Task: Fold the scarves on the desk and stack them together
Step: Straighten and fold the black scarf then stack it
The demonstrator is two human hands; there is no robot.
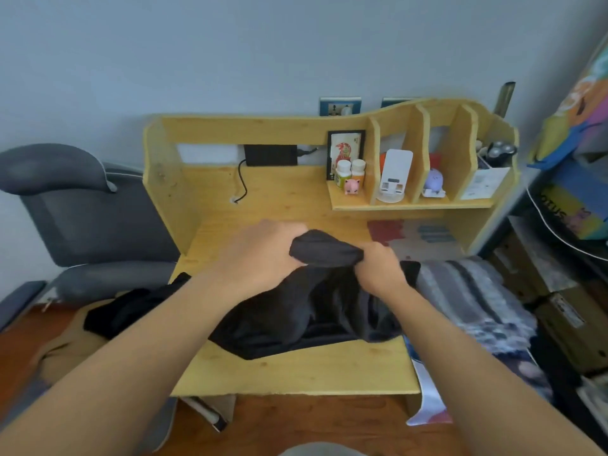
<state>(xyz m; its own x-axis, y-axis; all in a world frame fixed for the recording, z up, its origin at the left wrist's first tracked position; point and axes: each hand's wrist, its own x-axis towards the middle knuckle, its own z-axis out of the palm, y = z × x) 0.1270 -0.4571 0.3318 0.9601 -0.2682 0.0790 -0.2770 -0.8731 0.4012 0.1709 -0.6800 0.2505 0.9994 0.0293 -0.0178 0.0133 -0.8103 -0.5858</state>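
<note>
Desk (296, 373): pale wood.
Black scarf (296, 311): heaped mid-desk — one end trailing off the left edge.
Left hand (263, 255): clenched on a lifted scarf bunch.
Right hand (378, 268): gripping that bunch's other side.
Striped scarf (467, 291): crumpled just right — touching the black one.
Shelf (411, 202): bottles, behind.

the scarf (296, 311) in both hands is plain black; the scarf beside it (473, 294) is grey with dark stripes; the desk (296, 373) is pale yellow wood.

Pale blue-grey wall (230, 44), two wall sockets (340, 106), grey office chair (82, 209), reddish wood floor (296, 422), even daylight.
</note>
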